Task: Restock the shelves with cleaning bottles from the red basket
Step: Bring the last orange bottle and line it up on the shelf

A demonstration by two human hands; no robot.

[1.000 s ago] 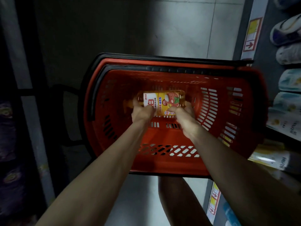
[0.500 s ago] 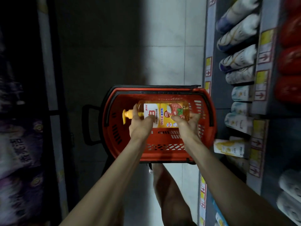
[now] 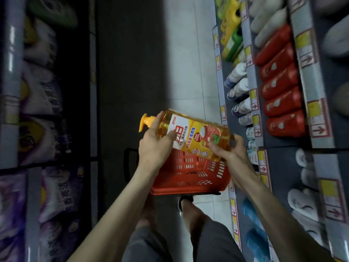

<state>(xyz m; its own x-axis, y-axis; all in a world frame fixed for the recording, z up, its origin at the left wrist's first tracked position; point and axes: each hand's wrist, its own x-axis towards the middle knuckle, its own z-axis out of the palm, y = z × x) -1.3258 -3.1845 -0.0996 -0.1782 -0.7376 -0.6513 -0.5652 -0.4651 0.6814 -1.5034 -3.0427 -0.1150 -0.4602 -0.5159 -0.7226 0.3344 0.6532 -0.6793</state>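
An orange pump bottle (image 3: 190, 136) with a white and yellow label lies sideways in the air above the red basket (image 3: 190, 173), pump end pointing left. My left hand (image 3: 154, 146) grips it near the neck. My right hand (image 3: 229, 150) holds its base end. The basket stands on the floor below, by my feet; the bottle and hands hide much of its inside, and the part that shows is bare.
Shelves on the right carry red bottles (image 3: 279, 87), white bottles (image 3: 239, 91), yellow and green jugs (image 3: 229, 31) and blue packs (image 3: 255, 233), with price tags along the edges. Dark shelves of bagged goods (image 3: 47, 129) line the left. A tiled aisle floor (image 3: 185, 53) runs ahead.
Both hands have lifted the bottle up out of the basket and slightly to the right. The view has risen, so the basket looks smaller and lower.
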